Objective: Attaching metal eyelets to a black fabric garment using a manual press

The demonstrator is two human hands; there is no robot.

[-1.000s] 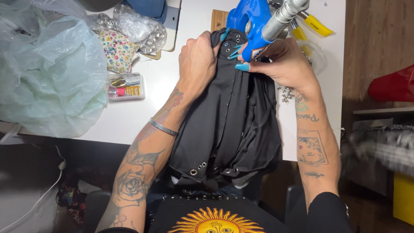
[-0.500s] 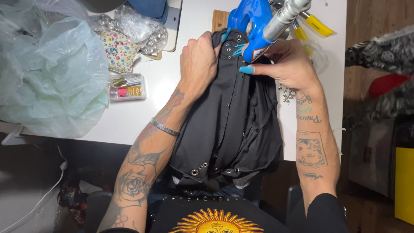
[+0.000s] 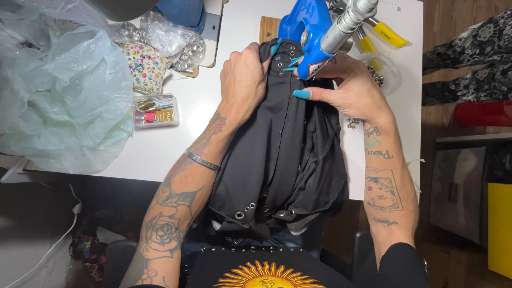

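A big crumpled bag of pale green plastic film (image 3: pixel 50 96) slumps over the left end of the white desk (image 3: pixel 176 144); just right of it lies a small clear box of coloured bits (image 3: pixel 156 110), and behind that a flowered cloth pouch (image 3: pixel 145 66) beside clear bags of silvery metal pieces (image 3: pixel 173 40). The left hand (image 3: pixel 244 80) comes next, fingers curled tight over the top left edge of the black fabric garment with metal eyelets (image 3: pixel 288 154), pressing it to the desk; the garment runs from under the blue hand press with a grey metal handle (image 3: pixel 314 32) down over the near desk edge toward the person's lap. The right hand (image 3: pixel 346 90) lies on the garment's right side, its turquoise-nailed fingers pinching the cloth just at the foot of the press; loose metal eyelets (image 3: pixel 353 124) lie just beside that wrist. Farther right, a yellow-handled tool (image 3: pixel 386 33) pokes out behind the press.
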